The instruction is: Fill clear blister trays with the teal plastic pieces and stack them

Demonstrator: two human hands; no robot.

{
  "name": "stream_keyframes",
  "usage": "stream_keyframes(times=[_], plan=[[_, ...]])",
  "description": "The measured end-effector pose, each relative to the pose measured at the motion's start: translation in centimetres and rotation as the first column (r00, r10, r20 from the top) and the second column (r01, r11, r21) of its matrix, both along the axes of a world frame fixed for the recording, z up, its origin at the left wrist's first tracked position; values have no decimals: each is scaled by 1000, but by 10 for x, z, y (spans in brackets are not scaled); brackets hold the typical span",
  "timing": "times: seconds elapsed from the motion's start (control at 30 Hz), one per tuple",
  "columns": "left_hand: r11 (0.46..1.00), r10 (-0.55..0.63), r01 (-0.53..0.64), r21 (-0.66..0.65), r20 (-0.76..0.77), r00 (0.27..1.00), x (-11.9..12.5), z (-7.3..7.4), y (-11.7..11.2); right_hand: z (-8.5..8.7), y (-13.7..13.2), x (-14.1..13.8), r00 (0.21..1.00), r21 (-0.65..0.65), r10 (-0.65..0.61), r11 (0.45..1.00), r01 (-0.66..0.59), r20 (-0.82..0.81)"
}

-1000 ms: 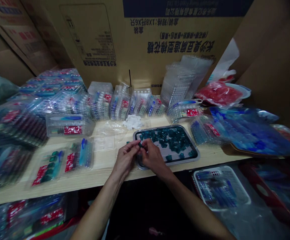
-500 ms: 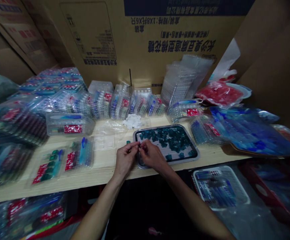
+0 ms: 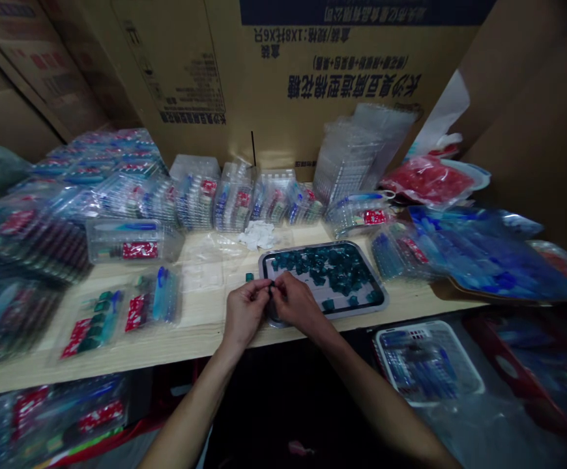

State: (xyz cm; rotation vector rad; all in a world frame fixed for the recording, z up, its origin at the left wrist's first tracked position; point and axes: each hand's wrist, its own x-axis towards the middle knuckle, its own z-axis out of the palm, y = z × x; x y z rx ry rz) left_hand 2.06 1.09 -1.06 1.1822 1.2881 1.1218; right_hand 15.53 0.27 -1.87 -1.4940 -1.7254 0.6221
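Note:
My left hand (image 3: 244, 311) and my right hand (image 3: 296, 301) meet at the near left corner of a grey metal tray (image 3: 380, 294). Both pinch a small dark teal piece (image 3: 272, 284) between their fingertips. The tray holds several small teal pieces (image 3: 331, 268) of the same kind. One loose teal piece (image 3: 249, 277) lies on the wooden table (image 3: 176, 339) just left of the tray. A flat clear pack with red, teal and blue contents (image 3: 122, 312) lies to the left of my hands.
Rows of clear filled packs (image 3: 205, 198) line the back and left of the table. A stack of empty clear trays (image 3: 349, 156) leans on a big cardboard box (image 3: 283, 71). Bags of blue parts (image 3: 474, 251) and red parts (image 3: 427, 179) lie at right. A white basket (image 3: 427, 361) sits below.
My hands stay at the tray's corner and keep working the small piece; the fingers shifted slightly. The view drifted a little.

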Motion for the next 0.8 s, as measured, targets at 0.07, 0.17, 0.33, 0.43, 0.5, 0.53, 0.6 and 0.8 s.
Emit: stream_keyframes(times=[0.07, 0.17, 0.33, 0.43, 0.5, 0.53, 0.6, 0.8], plan=[[999, 23, -20, 33, -76, 997, 1, 0, -3, 1, 2, 0, 1000, -32, -22, 999, 22, 1], [998, 54, -50, 43, -93, 994, 1, -1, -5, 1, 6, 3, 999, -97, -21, 995, 16, -48], [991, 33, -4, -137, 204, 978, -2, 7, -2, 4, 8, 6, 984, -131, 49, 989, -72, -170], [974, 32, 41, -225, 311, 950, -11, 15, 2, 8, 8, 4, 978, -64, 134, 987, -146, -159], [973, 17, 55, -225, 307, 951, -23, 20, 4, 9, 11, 7, 978, -22, 172, 984, -175, -115], [977, 14, 48, -210, 286, 958, -31, 21, 5, 8, 13, 10, 985, -2, 157, 987, -158, -72], [985, 22, 14, -170, 205, 979, -47, 20, 5, 3, 19, 20, 997, 32, 47, 998, -49, 59], [1000, -26, 25, -12, -62, 998, -71, -6, -5, -21, 25, 40, 891, 34, -162, 986, 163, 425]])
